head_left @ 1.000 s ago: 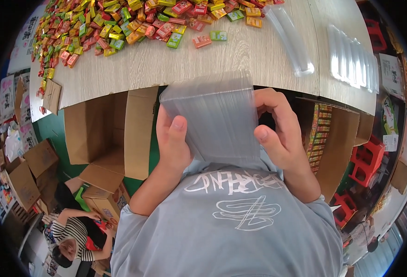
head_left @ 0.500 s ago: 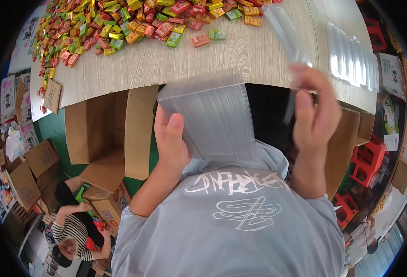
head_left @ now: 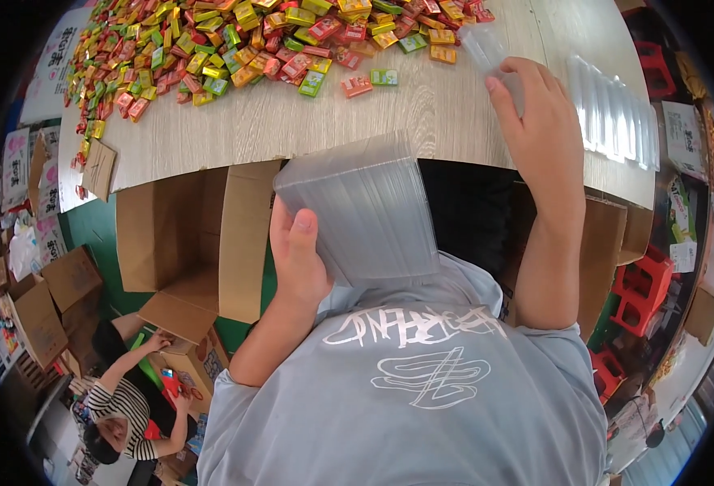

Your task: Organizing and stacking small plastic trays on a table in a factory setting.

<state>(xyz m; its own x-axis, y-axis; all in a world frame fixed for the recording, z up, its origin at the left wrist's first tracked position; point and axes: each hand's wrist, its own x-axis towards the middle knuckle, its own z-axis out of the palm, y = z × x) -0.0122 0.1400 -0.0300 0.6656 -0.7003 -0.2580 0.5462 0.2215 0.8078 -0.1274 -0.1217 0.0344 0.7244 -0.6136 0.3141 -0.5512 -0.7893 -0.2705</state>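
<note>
My left hand (head_left: pixel 298 257) grips a thick stack of thin clear plastic trays (head_left: pixel 361 215) from its left side, thumb on the near face. The stack is tilted in front of my chest, by the table's edge. Over the right part of the table, my right hand (head_left: pixel 545 121) has its thumb and fingers closed around the near end of clear plastic pieces (head_left: pixel 481 47) lying on the tabletop. The hand hides part of these pieces. Farther right lies a row of overlapping clear plastic trays (head_left: pixel 613 113).
Small red, yellow, green and orange packets (head_left: pixel 251 49) are heaped across the far left of the wooden table (head_left: pixel 211 130). An open cardboard box (head_left: pixel 166 231) stands below the edge. At lower left sits another person (head_left: pixel 122 413); red stools (head_left: pixel 642 290) are on the right.
My right hand has moved forward and left, away from my body, onto the clear plastic pieces on the table. My left hand and its stack have shifted slightly.
</note>
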